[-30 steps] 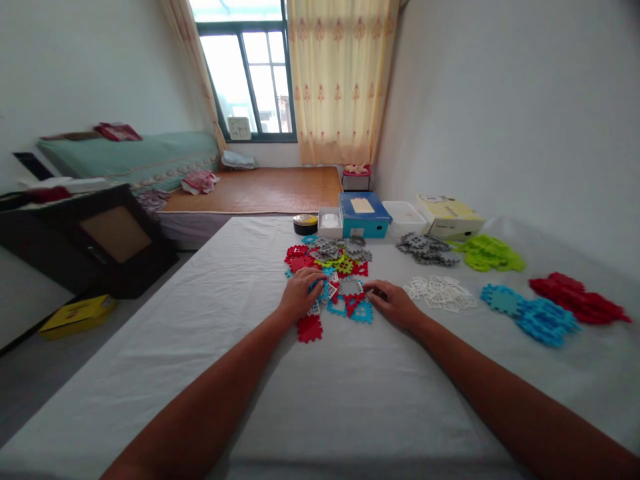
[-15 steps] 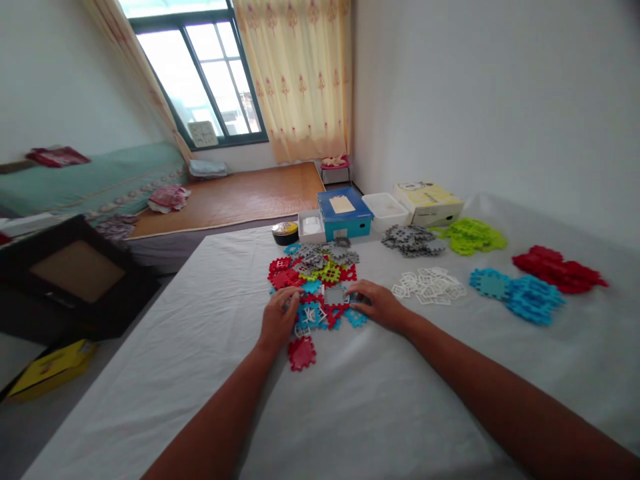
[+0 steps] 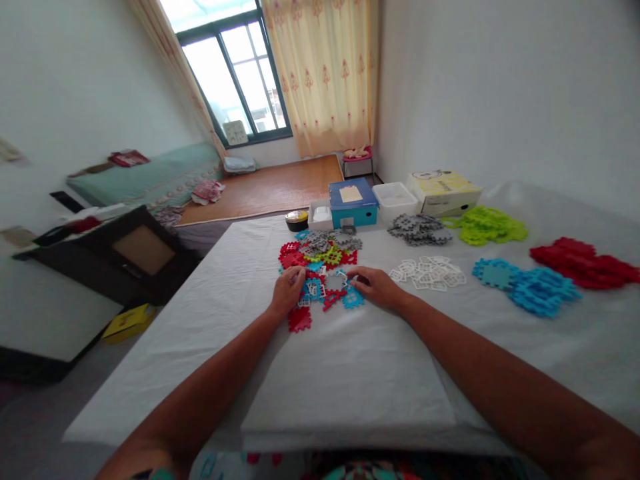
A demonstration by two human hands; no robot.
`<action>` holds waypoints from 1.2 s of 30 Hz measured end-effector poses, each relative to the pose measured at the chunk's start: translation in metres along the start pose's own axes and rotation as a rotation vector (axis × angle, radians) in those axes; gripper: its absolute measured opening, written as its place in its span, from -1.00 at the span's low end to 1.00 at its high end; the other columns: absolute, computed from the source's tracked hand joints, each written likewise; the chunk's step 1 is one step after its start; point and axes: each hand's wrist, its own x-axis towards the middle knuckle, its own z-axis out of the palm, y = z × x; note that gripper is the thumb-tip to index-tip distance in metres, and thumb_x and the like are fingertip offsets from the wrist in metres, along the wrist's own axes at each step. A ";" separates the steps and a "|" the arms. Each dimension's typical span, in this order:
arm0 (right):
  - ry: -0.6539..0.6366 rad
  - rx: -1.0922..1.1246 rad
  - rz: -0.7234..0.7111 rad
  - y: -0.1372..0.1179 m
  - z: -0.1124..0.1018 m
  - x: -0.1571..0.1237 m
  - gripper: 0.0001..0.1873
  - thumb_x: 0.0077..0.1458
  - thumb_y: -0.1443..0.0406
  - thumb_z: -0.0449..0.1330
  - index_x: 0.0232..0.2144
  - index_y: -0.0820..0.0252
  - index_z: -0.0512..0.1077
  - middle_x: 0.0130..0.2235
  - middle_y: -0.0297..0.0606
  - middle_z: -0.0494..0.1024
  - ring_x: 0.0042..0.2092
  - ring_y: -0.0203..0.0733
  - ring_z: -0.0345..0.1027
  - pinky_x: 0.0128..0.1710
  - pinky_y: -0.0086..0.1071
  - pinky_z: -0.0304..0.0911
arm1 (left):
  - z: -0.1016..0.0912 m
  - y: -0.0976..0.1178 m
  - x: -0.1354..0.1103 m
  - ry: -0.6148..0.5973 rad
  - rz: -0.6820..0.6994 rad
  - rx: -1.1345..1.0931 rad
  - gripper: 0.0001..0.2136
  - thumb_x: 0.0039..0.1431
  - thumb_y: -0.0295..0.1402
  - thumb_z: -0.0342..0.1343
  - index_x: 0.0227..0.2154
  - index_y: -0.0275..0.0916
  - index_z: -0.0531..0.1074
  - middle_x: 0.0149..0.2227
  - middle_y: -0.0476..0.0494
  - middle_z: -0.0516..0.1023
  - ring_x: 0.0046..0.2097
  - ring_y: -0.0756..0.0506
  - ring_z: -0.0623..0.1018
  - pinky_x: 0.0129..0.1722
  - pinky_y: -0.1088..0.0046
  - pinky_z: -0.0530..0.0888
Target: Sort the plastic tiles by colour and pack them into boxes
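Note:
A mixed pile of interlocking plastic tiles lies on the white-covered table, with red, blue, grey, green and white pieces together. My left hand (image 3: 289, 291) rests at the pile's left side, fingers loosely bent against the pieces. At the right side is my right hand (image 3: 375, 285), its thumb and fingers apart near a grey tile (image 3: 335, 281) and a blue tile (image 3: 353, 298). I see nothing held in either hand, though the left fingertips are partly hidden. A red tile (image 3: 300, 319) lies just below the left hand. Green tiles (image 3: 330, 255) lie farther back in the pile.
Sorted heaps lie to the right: white frames (image 3: 429, 273), grey tiles (image 3: 419, 230), green tiles (image 3: 487, 225), blue tiles (image 3: 543, 291) and red tiles (image 3: 580, 263). Behind stand a blue box (image 3: 353, 205), a white tub (image 3: 395, 200), a yellow-white box (image 3: 444, 193) and a round tin (image 3: 297, 221).
The camera view has shifted, bringing the table's near edge into sight. Both hands remain on either side of the mixed pile, with little visible change in their pose.

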 end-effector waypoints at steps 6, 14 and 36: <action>-0.016 0.011 0.013 0.006 -0.008 -0.007 -0.68 0.17 0.20 0.11 -0.08 0.21 0.45 -0.25 -0.23 0.56 -0.33 -0.26 0.40 -0.24 -0.36 0.31 | 0.003 0.001 -0.001 0.031 0.023 -0.076 -0.69 0.24 -0.18 -0.04 -0.23 -0.24 0.53 -0.19 -0.13 0.59 -0.12 -0.11 0.55 -0.04 0.33 0.43; -0.160 -0.149 -0.035 -0.003 -0.014 -0.018 -0.28 -0.19 0.18 0.43 0.06 0.18 0.37 -0.07 -0.13 0.50 -0.09 -0.09 0.35 -0.04 -0.21 0.28 | -0.007 -0.010 -0.003 0.081 -0.036 -0.203 -0.67 0.23 -0.15 -0.02 -0.20 -0.26 0.54 -0.31 -0.09 0.59 -0.26 -0.07 0.53 -0.22 0.42 0.45; 0.010 -0.297 -0.098 -0.013 0.017 0.001 -0.47 0.04 0.13 0.29 0.06 0.13 0.40 0.02 -0.11 0.50 0.05 -0.01 0.29 0.07 -0.12 0.19 | -0.011 -0.007 -0.008 0.049 0.092 -0.137 -0.71 0.24 -0.18 -0.02 -0.25 -0.21 0.55 -0.21 -0.13 0.60 -0.13 -0.12 0.55 -0.04 0.32 0.44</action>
